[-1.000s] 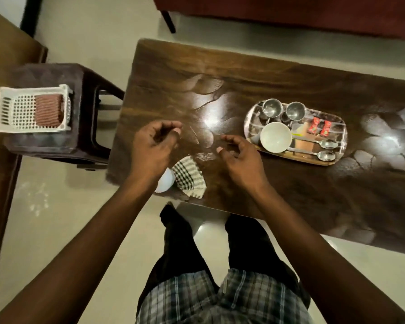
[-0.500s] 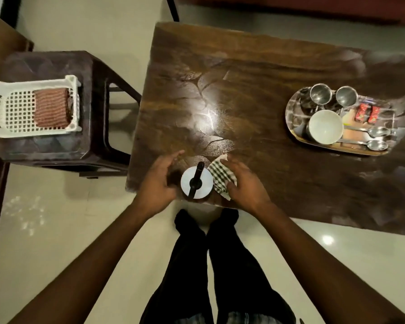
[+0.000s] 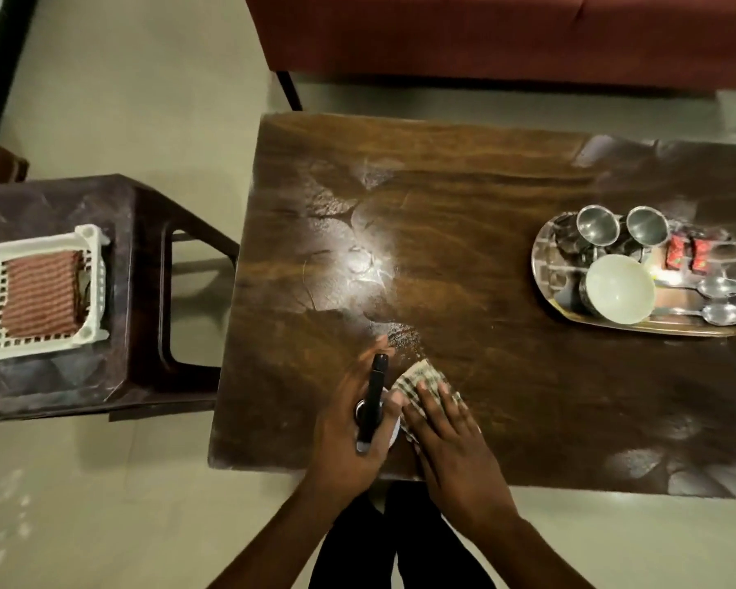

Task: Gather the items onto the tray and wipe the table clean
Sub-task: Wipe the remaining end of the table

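My left hand (image 3: pixel 349 423) grips a white spray bottle with a black nozzle (image 3: pixel 374 397) near the front edge of the dark wooden table (image 3: pixel 464 257). Right beside it, my right hand (image 3: pixel 447 431) lies flat on a checked cloth (image 3: pixel 419 376), fingers spread over it. A steel tray (image 3: pixel 547 265) stands at the table's right side. It holds two steel cups (image 3: pixel 598 225), a white bowl (image 3: pixel 619 289), two spoons (image 3: pixel 716 299) and red wrappers (image 3: pixel 685 255).
A dark stool (image 3: pixel 145 291) stands left of the table and carries a white basket (image 3: pixel 90 286) with a reddish folded cloth (image 3: pixel 39 293). A red sofa (image 3: pixel 485 36) runs along the far side. My legs are below the table's front edge.
My hands came down from above the table onto the bottle and the cloth. The left hand has closed around the spray bottle; the right now presses on the cloth.
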Demonstrator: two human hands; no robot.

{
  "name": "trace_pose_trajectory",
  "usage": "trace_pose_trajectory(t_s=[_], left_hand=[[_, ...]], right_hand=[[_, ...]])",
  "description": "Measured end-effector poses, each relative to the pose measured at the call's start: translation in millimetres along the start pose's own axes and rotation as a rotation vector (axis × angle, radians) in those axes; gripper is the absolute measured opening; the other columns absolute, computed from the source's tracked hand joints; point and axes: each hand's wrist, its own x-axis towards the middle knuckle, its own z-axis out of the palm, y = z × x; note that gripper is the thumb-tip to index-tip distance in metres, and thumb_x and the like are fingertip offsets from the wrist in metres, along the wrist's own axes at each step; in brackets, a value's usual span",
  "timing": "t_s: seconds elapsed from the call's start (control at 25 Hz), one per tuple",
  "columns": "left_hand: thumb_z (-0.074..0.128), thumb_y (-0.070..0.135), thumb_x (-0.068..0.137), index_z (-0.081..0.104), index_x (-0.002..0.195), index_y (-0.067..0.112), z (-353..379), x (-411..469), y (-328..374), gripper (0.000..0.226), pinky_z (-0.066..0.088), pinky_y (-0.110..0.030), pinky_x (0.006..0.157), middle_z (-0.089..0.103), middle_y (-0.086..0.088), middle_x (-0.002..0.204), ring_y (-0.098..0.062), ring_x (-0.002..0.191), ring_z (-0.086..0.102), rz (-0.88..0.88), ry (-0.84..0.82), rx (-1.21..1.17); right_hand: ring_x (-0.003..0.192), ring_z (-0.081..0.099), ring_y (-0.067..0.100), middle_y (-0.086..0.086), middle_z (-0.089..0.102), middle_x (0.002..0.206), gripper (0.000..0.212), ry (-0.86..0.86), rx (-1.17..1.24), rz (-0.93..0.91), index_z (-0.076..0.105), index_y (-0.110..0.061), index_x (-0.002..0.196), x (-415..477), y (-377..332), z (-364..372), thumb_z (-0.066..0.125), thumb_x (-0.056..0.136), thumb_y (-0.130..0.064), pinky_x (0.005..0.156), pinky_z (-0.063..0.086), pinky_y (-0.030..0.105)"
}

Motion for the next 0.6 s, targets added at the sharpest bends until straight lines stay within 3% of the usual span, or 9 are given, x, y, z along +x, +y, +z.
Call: trace_pose_trajectory(t_s=[0.08, 0.12, 0.2, 0.28, 0.44, 0.6], left_hand=[[0.076, 0.034, 0.096, 0.066, 0.127, 0.042, -10.5, 18.5, 10.7, 0.033, 0.044, -0.002, 0.096, 0.071, 0.039, 0.119, 0.012, 0.119, 0.065, -0.117, 0.133, 0.016], [0.077, 0.035, 0.095, 0.065, 0.121, 0.047, -19.1, 31.5, 14.1, 0.031, 0.044, -0.002, 0.096, 0.07, 0.042, 0.114, 0.017, 0.114, 0.065, -0.15, 0.174, 0.024], [0.076, 0.042, 0.095, 0.067, 0.115, 0.049, -38.3, 61.6, 17.0, 0.023, 0.056, -0.025, 0.1, 0.078, 0.025, 0.103, 0.003, 0.105, 0.073, -0.156, 0.181, 0.07], [0.074, 0.046, 0.095, 0.066, 0.113, 0.047, -55.6, 85.5, 16.7, 0.02, 0.061, -0.047, 0.093, 0.079, 0.01, 0.09, -0.012, 0.088, 0.078, -0.197, 0.16, 0.13], [0.077, 0.045, 0.085, 0.067, 0.093, 0.044, -73.5, 104.8, 8.7, 0.013, 0.062, -0.056, 0.082, 0.075, 0.004, 0.076, -0.023, 0.071, 0.077, -0.338, 0.142, 0.169], [0.072, 0.044, 0.082, 0.069, 0.101, 0.049, -78.8, 110.5, 10.0, 0.02, 0.063, -0.06, 0.081, 0.078, 0.014, 0.096, -0.021, 0.086, 0.078, -0.319, 0.127, 0.103]], right_hand=[[0.166, -0.01, 0.02, -0.006, 0.001, 0.18, 0.067, 0.046, -0.056, -0.002, 0.012, -0.039, 0.17, 1.3, 2.8, 8.9, 0.035, 0.107, -0.041, 0.131, 0.006, 0.04], [0.166, 0.003, 0.023, -0.002, 0.015, 0.179, 0.067, 0.076, -0.085, -0.012, 0.025, -0.035, 0.168, 2.4, 4.6, 13.5, 0.04, 0.103, -0.041, 0.128, 0.009, 0.04], [0.159, 0.023, 0.027, 0.004, 0.035, 0.172, 0.066, 0.14, -0.147, -0.033, 0.046, -0.028, 0.161, 8.1, 10.6, 21.3, 0.046, 0.096, -0.041, 0.125, 0.012, 0.042], [0.155, 0.031, 0.03, 0.007, 0.041, 0.168, 0.064, 0.193, -0.175, -0.061, 0.054, -0.024, 0.156, 15.1, 15.5, 22.3, 0.048, 0.094, -0.04, 0.124, 0.017, 0.046], [0.161, 0.026, 0.031, 0.005, 0.033, 0.173, 0.065, 0.172, -0.18, -0.054, 0.042, -0.021, 0.163, 52.4, 28.4, -8.4, 0.044, 0.099, -0.036, 0.125, 0.021, 0.05], [0.166, 0.006, 0.024, 0.003, 0.018, 0.178, 0.061, 0.237, -0.095, -0.032, 0.025, -0.023, 0.169, 148.7, 54.1, -78.7, 0.035, 0.11, -0.036, 0.132, 0.017, 0.05]])
